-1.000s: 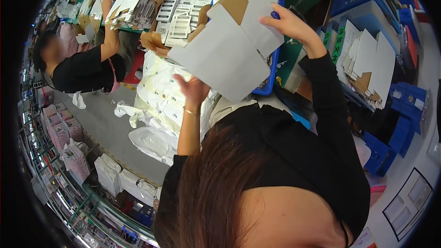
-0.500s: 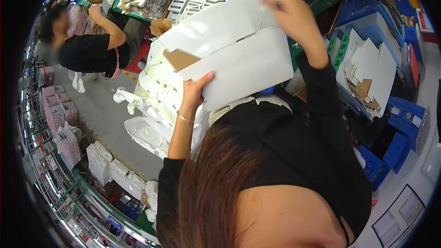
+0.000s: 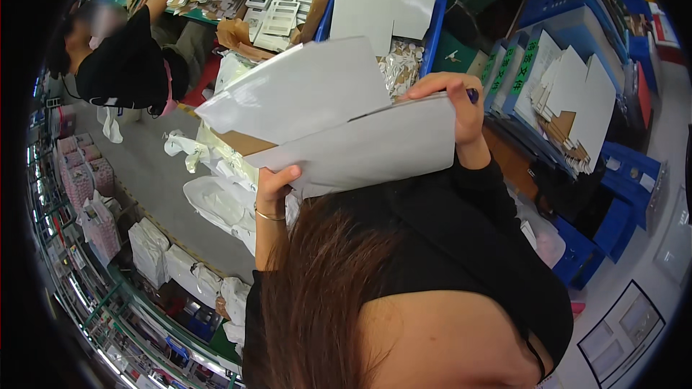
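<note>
A white cardboard box blank (image 3: 375, 148), with glossy white panels and a brown inner flap at its left, is held up in front of my body. My left hand (image 3: 276, 189) grips its lower left edge, the thumb lying on the white face and the fingers hidden behind. My right hand (image 3: 450, 104) closes around its upper right edge, with the fingers bent over the top. A small dark blue rounded end (image 3: 472, 95) shows beside the right fingers; what it belongs to is hidden. Beyond the blank, a blue bin (image 3: 437, 18) holds flat white cardboard and small loose pieces.
Stacks of printed white cartons (image 3: 292, 0) lie at the back in brown paper. Binders and a document holder (image 3: 526, 72) stand at the right. A person in black (image 3: 126, 75) works at the far left. White bags (image 3: 151, 252) line the floor's left side.
My right hand has come down from the far stack onto the blank's right edge. The blank has moved nearer my body and tilted, and the blue bin behind it shows more.
</note>
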`<state>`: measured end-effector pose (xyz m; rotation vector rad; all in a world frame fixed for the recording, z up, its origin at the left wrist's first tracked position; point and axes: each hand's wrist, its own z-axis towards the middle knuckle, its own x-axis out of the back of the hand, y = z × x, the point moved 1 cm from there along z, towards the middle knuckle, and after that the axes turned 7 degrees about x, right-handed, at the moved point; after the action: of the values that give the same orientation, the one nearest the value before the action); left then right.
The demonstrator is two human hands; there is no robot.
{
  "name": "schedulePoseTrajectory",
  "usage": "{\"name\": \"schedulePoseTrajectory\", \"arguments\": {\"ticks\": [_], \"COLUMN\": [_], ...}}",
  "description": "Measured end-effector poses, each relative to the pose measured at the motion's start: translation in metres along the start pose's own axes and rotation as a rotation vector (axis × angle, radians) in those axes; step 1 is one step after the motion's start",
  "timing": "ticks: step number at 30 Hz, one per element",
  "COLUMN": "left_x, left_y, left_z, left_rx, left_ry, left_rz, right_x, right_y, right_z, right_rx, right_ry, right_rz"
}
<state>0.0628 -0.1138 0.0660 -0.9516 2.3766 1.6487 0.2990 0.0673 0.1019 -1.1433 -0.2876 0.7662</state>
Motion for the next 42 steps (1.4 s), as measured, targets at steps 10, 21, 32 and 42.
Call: {"name": "schedulePoseTrajectory", "arguments": {"ticks": [10,21,32,42], "left_x": [0.003,0.006,-0.013,0.027], "left_y": [-0.007,-0.028,-0.012,-0.105], "left_z": [0.016,0.010,0.011,0.070], "left_rx": [0.422,0.190,0.288,0.233], "left_ry": [0.028,0.041,0.100,0.482], "left_rz": [0.149,-0.092,0.155,0.265], "right_x": [-0.001,0.005,0.002,0.068], "right_y": [0.005,0.009,0.014,0.058], "right_z": [-0.020,-0.014,0.000,-0.043], "right_rx": [-0.107,-0.181,-0.221,0.255], "right_ry": [0.296,0.358,0.397,0.514], "right_rz": [0.300,0.130,0.042,-1.017]}}
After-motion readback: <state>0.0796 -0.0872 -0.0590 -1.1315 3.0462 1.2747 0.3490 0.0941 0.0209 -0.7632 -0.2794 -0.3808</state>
